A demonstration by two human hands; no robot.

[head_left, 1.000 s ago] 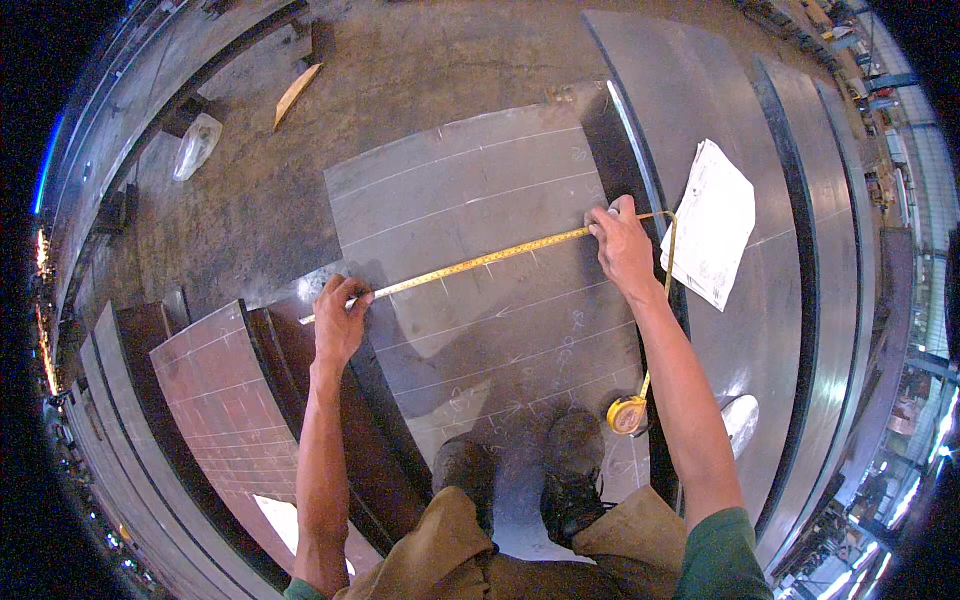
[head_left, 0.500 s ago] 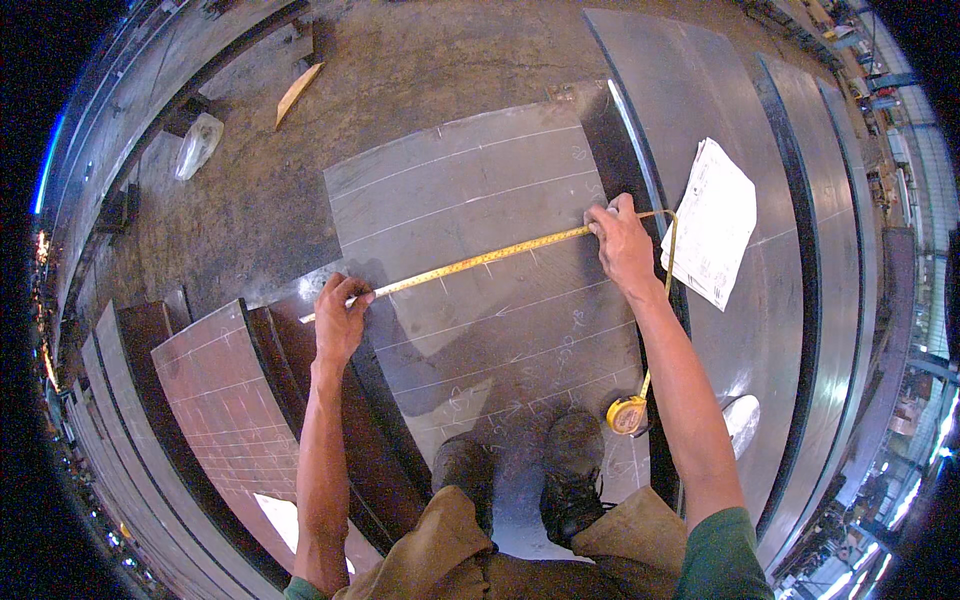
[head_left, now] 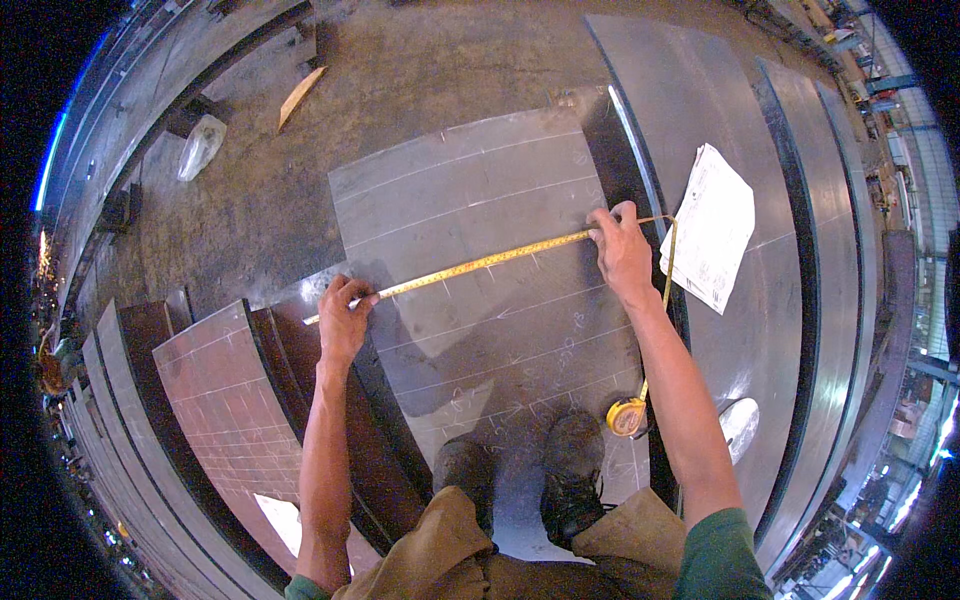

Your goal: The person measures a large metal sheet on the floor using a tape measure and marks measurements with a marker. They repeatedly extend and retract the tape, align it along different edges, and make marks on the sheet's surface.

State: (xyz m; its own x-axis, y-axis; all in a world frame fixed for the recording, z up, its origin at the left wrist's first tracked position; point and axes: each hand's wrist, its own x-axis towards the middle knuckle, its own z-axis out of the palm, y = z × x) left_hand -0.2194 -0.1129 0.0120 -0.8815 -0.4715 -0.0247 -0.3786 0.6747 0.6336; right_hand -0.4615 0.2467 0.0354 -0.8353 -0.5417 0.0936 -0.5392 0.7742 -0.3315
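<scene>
A yellow tape measure blade (head_left: pixel 490 260) stretches across a grey steel plate (head_left: pixel 470 205) marked with thin white lines, small ticks and handwriting. My left hand (head_left: pixel 343 318) pinches the blade near its free end, at the plate's left edge, and the tip sticks out past the fingers. At the right edge my right hand (head_left: pixel 622 255) closes on the blade with fingers and thumb. Beyond that hand the blade bends over and runs down beside my forearm to its yellow case (head_left: pixel 626 417), which is near the plate's lower right edge. My boots (head_left: pixel 572 465) stand on the plate.
Paper sheets (head_left: pixel 708 228) lie on a long steel plate (head_left: pixel 745 330) to the right, with a shiny rounded object (head_left: pixel 738 428) lower down. A reddish marked plate (head_left: pixel 225 390) is at left. A wood strip (head_left: pixel 300 97) and a clear plastic piece (head_left: pixel 202 147) lie farther off.
Both hands and the tape stay almost where they were, with only a slight shift of the whole view. At the far left edge, an orange-brown shape now shows near the sparks.
</scene>
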